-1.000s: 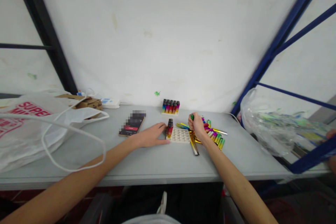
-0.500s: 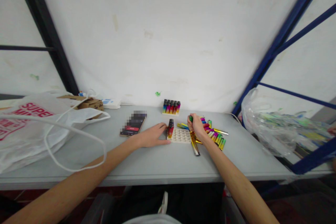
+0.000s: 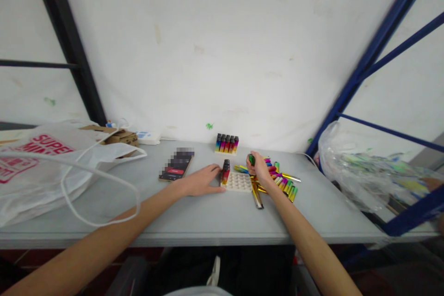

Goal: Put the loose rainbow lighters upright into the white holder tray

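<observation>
A white tray with rows of round holes (image 3: 239, 182) lies on the table, and a few dark-topped red lighters (image 3: 225, 173) stand upright in its left end. My left hand (image 3: 204, 180) rests beside that end, thumb and fingers stretched apart, the thumb at the near left corner. To the right of the tray, my right hand (image 3: 259, 169) is closed around a green lighter (image 3: 251, 160), most of it hidden by the fingers. Under and beside this hand spreads a loose pile of shiny coloured lighters (image 3: 289, 188).
Against the wall stands a second tray filled with upright lighters (image 3: 226, 144). A phone (image 3: 176, 164) lies left of my left hand. Farther left are a white plastic bag (image 3: 45, 166), a looping white cable (image 3: 138, 194) and cardboard (image 3: 125, 138). Clear plastic bags (image 3: 360, 171) sit by the blue frame (image 3: 347, 88).
The view has shifted slightly. My right hand has turned a little, showing more of the green lighter. My left hand stays beside the tray.
</observation>
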Demonstrator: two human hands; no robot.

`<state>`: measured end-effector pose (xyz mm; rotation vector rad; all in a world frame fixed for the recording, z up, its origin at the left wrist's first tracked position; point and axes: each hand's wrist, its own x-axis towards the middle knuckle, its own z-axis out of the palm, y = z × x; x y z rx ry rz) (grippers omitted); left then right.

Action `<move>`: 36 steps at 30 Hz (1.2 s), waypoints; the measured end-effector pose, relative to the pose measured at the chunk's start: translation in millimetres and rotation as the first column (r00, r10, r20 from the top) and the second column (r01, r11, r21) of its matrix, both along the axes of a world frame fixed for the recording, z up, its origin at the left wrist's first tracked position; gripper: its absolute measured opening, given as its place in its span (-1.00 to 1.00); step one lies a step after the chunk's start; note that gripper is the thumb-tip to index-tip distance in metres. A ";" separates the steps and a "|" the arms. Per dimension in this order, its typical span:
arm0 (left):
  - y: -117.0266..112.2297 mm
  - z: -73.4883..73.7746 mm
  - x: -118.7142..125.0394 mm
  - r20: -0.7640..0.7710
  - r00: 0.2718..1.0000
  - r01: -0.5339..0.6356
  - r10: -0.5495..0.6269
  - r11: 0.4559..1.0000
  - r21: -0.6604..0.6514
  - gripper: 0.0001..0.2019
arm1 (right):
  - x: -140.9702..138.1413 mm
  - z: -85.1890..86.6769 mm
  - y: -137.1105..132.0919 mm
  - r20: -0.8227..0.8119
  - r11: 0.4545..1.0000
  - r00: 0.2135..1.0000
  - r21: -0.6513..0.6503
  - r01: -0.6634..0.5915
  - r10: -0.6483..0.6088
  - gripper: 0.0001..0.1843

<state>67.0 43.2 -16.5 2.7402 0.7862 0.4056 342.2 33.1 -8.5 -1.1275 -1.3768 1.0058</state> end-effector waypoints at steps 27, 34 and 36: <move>6.9 -13.3 6.8 0.161 0.986 -0.032 0.033 0.999 -0.013 -0.32 | -12.8 25.3 -40.2 0.298 0.955 0.939 0.182 -0.235 0.174 -0.60; 6.5 -14.5 8.4 0.172 0.985 -0.030 0.031 1.000 -0.009 -0.32 | -13.5 24.5 -36.6 0.547 0.915 0.821 0.224 -0.335 0.167 -0.62; 6.3 -14.2 8.1 0.172 0.985 -0.024 0.025 1.000 -0.010 -0.36 | -17.0 21.3 -34.3 0.577 0.905 0.802 0.243 -0.350 0.155 -0.60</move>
